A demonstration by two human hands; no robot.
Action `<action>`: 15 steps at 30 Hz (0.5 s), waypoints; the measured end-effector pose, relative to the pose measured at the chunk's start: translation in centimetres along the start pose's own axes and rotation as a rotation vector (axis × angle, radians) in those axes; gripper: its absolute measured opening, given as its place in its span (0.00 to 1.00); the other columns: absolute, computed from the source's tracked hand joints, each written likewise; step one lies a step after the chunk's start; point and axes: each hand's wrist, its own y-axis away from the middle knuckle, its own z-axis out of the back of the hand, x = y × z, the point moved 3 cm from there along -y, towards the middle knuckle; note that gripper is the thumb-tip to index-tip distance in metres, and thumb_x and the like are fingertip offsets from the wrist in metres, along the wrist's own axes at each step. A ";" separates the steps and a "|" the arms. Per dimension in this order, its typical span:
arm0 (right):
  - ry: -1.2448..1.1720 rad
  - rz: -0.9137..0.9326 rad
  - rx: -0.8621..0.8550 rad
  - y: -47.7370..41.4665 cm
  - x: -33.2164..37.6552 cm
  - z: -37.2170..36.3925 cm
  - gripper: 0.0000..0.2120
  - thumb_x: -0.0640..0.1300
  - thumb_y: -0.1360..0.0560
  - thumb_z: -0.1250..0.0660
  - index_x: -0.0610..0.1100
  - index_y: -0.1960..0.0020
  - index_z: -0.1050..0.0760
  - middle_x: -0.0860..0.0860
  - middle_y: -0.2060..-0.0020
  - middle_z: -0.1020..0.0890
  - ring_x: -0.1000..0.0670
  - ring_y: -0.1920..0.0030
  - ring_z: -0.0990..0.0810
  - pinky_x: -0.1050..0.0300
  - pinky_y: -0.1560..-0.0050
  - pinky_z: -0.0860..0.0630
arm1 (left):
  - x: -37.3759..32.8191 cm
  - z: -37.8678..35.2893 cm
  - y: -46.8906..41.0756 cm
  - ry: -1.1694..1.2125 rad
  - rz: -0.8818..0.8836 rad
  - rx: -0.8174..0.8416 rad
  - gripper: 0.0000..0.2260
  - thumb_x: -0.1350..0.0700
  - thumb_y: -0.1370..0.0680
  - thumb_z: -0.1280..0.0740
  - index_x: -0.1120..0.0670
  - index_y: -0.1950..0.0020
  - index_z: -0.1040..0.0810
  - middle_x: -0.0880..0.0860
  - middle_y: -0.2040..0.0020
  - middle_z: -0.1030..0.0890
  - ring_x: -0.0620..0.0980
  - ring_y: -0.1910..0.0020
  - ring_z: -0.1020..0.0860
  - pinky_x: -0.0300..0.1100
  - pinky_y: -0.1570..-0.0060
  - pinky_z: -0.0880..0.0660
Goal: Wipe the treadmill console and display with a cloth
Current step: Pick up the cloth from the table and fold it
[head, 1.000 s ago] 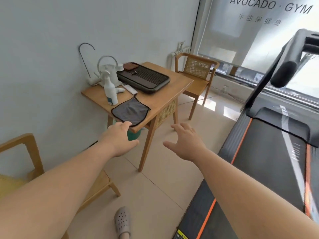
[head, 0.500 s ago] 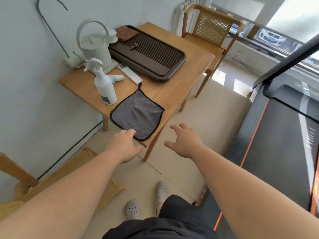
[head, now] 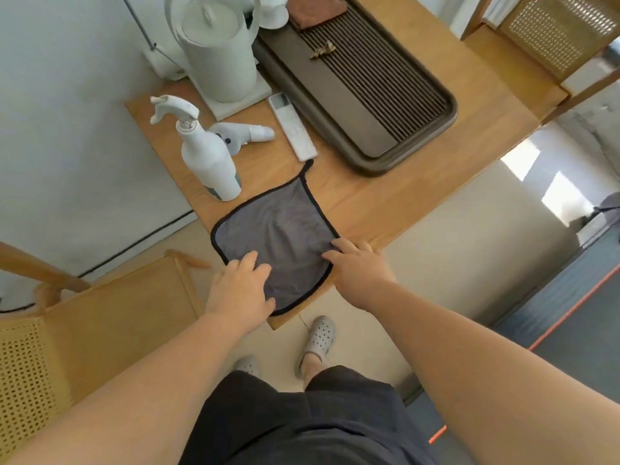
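Observation:
A grey cloth (head: 281, 236) with black edging lies flat on the near corner of the wooden table (head: 419, 182), partly overhanging its edge. My left hand (head: 240, 286) rests palm down on the cloth's near left corner, fingers spread. My right hand (head: 359, 266) is at the cloth's right corner; its bent fingertips press on the fabric, which creases there, and its thumb is hidden. Only the treadmill's dark deck with an orange stripe (head: 570, 313) shows at the right; the console and display are out of view.
On the table stand a white spray bottle (head: 209, 156), a white kettle (head: 218, 52), a remote (head: 293, 127), a small white device (head: 246, 134) and a brown slatted tray (head: 362, 85). One wooden cane chair (head: 84, 323) is at my left, another (head: 550, 38) behind the table.
I have stepped closer and looked down. Both hands have moved forward from in front of the table edge onto the cloth, left on its near corner, right on its right corner.

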 end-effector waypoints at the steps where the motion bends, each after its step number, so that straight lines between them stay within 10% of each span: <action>1: 0.036 0.018 -0.060 -0.3 0.0 0.1 0.25 0.42 0.18 0.39 0.56 0.23 0.35 0.52 0.23 0.36 0.43 0.28 0.34 0.46 0.32 0.31 | -0.2 -0.1 -0.1 -0.002 0.008 -0.002 0.27 0.40 0.25 0.32 0.47 0.29 0.31 0.53 0.22 0.39 0.57 0.29 0.34 0.53 0.36 0.30; 15: -0.668 -0.155 -0.507 3.9 0.1 1.5 0.06 0.39 0.23 0.33 0.48 0.51 0.19 0.54 0.56 0.19 0.50 0.52 0.24 0.56 0.56 0.31 | -2.9 2.3 0.0 0.361 -0.128 0.048 0.35 0.33 0.30 0.28 0.46 0.28 0.31 0.48 0.31 0.29 0.51 0.33 0.29 0.48 0.39 0.26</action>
